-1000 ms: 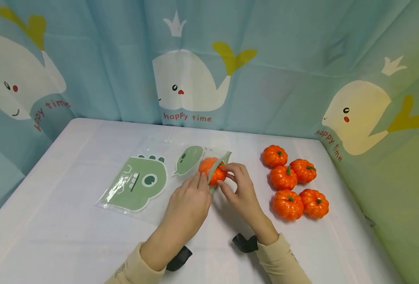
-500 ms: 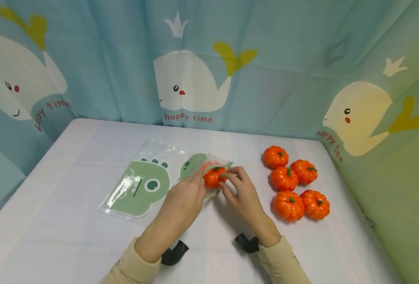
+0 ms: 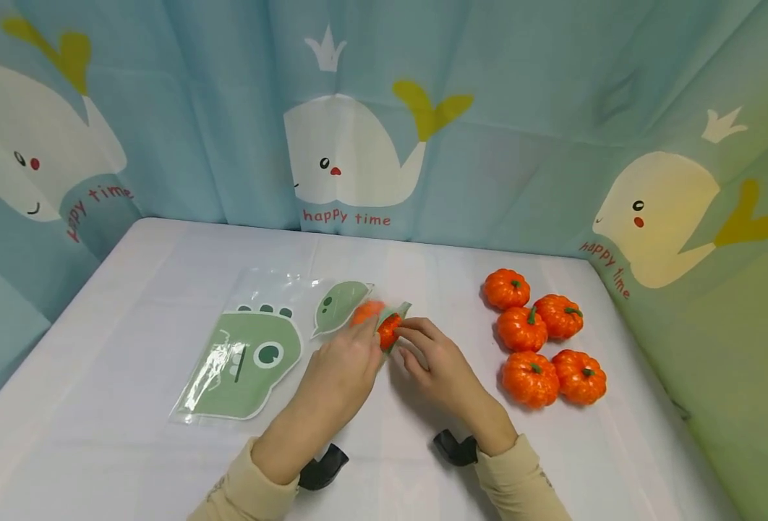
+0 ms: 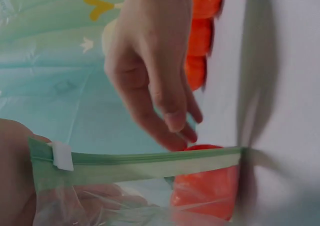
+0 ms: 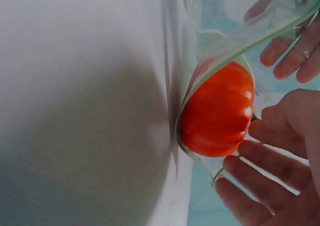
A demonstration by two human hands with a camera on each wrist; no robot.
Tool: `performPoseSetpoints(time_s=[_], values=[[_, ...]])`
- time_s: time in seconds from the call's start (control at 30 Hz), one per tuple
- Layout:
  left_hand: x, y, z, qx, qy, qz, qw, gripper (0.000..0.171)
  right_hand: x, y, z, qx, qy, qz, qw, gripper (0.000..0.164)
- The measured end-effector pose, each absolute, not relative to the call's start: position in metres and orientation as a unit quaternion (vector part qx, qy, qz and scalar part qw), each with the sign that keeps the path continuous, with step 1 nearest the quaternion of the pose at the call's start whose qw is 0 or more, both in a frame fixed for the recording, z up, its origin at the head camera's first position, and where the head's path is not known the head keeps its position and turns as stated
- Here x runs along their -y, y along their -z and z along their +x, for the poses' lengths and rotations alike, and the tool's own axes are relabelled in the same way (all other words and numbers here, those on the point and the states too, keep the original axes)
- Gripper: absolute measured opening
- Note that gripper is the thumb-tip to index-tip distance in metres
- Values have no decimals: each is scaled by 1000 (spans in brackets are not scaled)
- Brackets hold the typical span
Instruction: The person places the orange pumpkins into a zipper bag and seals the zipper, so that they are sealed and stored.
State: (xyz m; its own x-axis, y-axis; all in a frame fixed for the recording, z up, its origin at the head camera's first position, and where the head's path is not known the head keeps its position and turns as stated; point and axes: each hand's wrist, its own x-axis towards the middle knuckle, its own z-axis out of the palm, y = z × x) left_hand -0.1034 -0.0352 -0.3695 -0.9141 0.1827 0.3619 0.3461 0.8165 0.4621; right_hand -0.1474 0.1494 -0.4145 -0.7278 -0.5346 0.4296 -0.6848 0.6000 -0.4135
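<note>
A clear zip bag (image 3: 257,369) with a green cartoon monster print lies on the table. My left hand (image 3: 338,373) grips its mouth; the left wrist view shows the green zip strip (image 4: 135,159) with a white slider (image 4: 62,156). A small orange pumpkin (image 5: 220,111) sits just inside the open mouth. My right hand (image 3: 442,373) has its fingertips against the pumpkin's outer side, the fingers (image 5: 265,181) nearly straight and spread. More orange shows through the film deeper in the bag.
Several orange pumpkins (image 3: 521,329) stand grouped at the right of the white table (image 3: 111,333). A blue curtain (image 3: 514,108) with whale prints hangs behind the table's far edge. A black camera mount (image 3: 455,447) sits at each wrist.
The pumpkin has gone further into the bag, with my right hand following it left. The bag has shifted left and toward me, and my left hand still grips its mouth.
</note>
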Motion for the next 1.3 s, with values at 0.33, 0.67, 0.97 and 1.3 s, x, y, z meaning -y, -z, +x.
performPoseSetpoints(time_s=[0.33, 0.67, 0.97, 1.3], values=[[38, 368, -104, 933, 296, -148, 144, 28, -152, 413, -146, 892, -302, 328, 76, 32], [40, 363, -107, 919, 324, -154, 165, 36, -157, 419, -153, 884, -415, 217, -8, 21], [42, 359, -105, 900, 372, -158, 165, 35, -157, 420, -156, 861, -490, 126, -51, 22], [40, 361, -102, 906, 380, -151, 108, 41, -154, 420, -164, 750, -657, 32, -64, 27]])
